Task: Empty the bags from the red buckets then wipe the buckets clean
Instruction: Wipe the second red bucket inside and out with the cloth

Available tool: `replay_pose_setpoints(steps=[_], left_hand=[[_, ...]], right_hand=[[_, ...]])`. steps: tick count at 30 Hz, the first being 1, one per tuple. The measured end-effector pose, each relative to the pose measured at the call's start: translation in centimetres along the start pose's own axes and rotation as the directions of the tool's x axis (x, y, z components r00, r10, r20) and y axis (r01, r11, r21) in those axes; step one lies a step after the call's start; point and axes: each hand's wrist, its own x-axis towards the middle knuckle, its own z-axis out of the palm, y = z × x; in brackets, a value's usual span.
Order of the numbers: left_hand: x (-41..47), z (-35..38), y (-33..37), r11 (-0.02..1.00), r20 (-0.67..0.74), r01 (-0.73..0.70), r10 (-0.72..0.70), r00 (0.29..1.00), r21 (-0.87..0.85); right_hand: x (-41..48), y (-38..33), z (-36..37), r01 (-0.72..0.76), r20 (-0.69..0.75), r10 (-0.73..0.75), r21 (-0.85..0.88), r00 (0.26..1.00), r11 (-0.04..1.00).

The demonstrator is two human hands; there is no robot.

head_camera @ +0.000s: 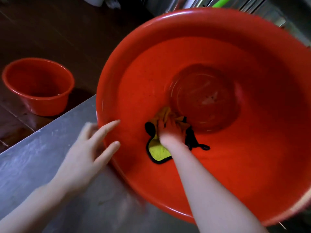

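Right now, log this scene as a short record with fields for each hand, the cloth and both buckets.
left hand: fingers spread, touching the large red bucket at its rim
right hand: inside that bucket, holds the yellow cloth against its wall
yellow cloth: black-edged, bunched under the right hand
small red bucket: on the dark floor, no bag visible
surface: steel table

a kitchen: steel counter [42, 148], metal racks [252, 5], tiled floor [50, 31].
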Motion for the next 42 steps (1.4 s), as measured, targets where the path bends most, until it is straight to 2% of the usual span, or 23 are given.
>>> replay_pose_setpoints(steps=[2, 4, 8, 12, 14, 16, 18, 19, 21, 23, 26, 28, 30, 32, 34, 35, 37, 39, 41, 42], left_hand=[[1.8, -1.2, -0.1, 0.968, -0.071, -0.139, 0.157, 0.985, 0.208], [3.6, -1.5, 0.4, 0.943, -0.066, -0.228, 0.250, 0.966, 0.243], [4.6, -0.2, 1.6, 0.987, 0.055, -0.136, 0.132, 0.990, 0.084], [0.7, 3.0, 1.8, 0.996, 0.066, -0.031, 0.036, 0.997, -0.080], [-1.2, 4.6, 1.6, 0.984, 0.067, 0.050, -0.039, 0.997, -0.169], [-1.8, 5.4, 1.1, 0.977, 0.058, 0.092, -0.083, 0.995, -0.190], [-1.5, 5.6, 0.9, 0.977, 0.073, 0.076, -0.063, 0.995, -0.200], [-1.4, 5.5, 1.0, 0.973, 0.077, 0.070, -0.054, 0.996, -0.219], [-1.5, 5.3, 1.0, 0.967, 0.078, 0.079, -0.062, 0.995, -0.244], [-1.6, 5.0, 1.3, 0.965, 0.072, 0.094, -0.078, 0.994, -0.246], [-1.1, 4.5, 1.7, 0.958, 0.058, 0.101, -0.088, 0.994, -0.267], [-0.8, 4.4, 1.9, 0.961, 0.046, 0.090, -0.080, 0.996, -0.263], [-1.0, 4.5, 2.0, 0.961, 0.051, 0.093, -0.082, 0.995, -0.259], [-1.3, 4.6, 1.9, 0.957, 0.057, 0.108, -0.097, 0.994, -0.268], [-1.4, 4.7, 1.8, 0.954, 0.066, 0.118, -0.104, 0.992, -0.276], [-1.4, 4.8, 1.7, 0.954, 0.065, 0.118, -0.104, 0.992, -0.276], [-1.3, 4.9, 1.6, 0.956, 0.059, 0.113, -0.101, 0.993, -0.272], [-1.4, 4.9, 1.8, 0.955, 0.081, 0.121, -0.103, 0.991, -0.270], [-1.5, 4.7, 2.1, 0.957, 0.097, 0.115, -0.092, 0.991, -0.265], [-1.5, 4.5, 2.2, 0.957, 0.102, 0.116, -0.092, 0.991, -0.266]], right_hand=[[-0.5, 0.7, 0.4, 0.026, 0.013, -0.026, -0.059, 1.000, 0.998], [-0.9, 1.5, 0.3, -0.016, 0.018, 0.016, -0.016, 1.000, 1.000], [-1.9, 3.4, -0.4, 0.025, 0.090, -0.018, -0.068, 0.996, 0.997], [-1.8, 6.5, -1.3, -0.022, 0.099, 0.042, -0.196, 0.994, 0.980], [-1.9, 6.9, -1.1, -0.052, 0.046, 0.066, -0.252, 0.997, 0.966], [-1.8, 5.8, -0.8, -0.132, 0.004, 0.136, -0.217, 0.991, 0.967], [-2.1, 3.6, -0.4, -0.195, 0.004, 0.196, -0.106, 0.981, 0.975], [-2.7, 2.5, 0.0, -0.153, 0.008, 0.154, -0.089, 0.988, 0.984], [-5.4, 0.5, 1.0, 0.030, -0.005, -0.030, -0.124, 1.000, 0.992], [-9.3, -1.0, 2.3, 0.209, -0.049, -0.214, -0.095, 0.976, 0.973], [-11.9, -2.4, 2.7, 0.291, -0.127, -0.285, 0.038, 0.950, 0.956], [-10.0, -2.5, 2.3, 0.250, -0.174, -0.233, 0.080, 0.957, 0.965], [-6.6, -1.9, 1.8, 0.141, -0.178, -0.121, 0.105, 0.977, 0.984], [-3.0, -1.3, 0.9, -0.006, -0.095, 0.023, 0.174, 0.995, 0.985], [-0.3, -0.9, 0.1, -0.168, -0.024, 0.187, 0.335, 0.982, 0.927], [0.2, -0.9, 0.0, -0.199, -0.008, 0.218, 0.377, 0.976, 0.905], [-0.4, -1.2, 0.0, -0.167, 0.002, 0.174, 0.305, 0.985, 0.938], [-3.9, -1.4, 1.2, 0.026, -0.036, -0.023, 0.073, 0.999, 0.997], [-8.7, -1.9, 2.5, 0.201, -0.085, -0.197, 0.039, 0.977, 0.979], [-10.8, -2.2, 2.6, 0.249, -0.114, -0.240, 0.071, 0.964, 0.966]])
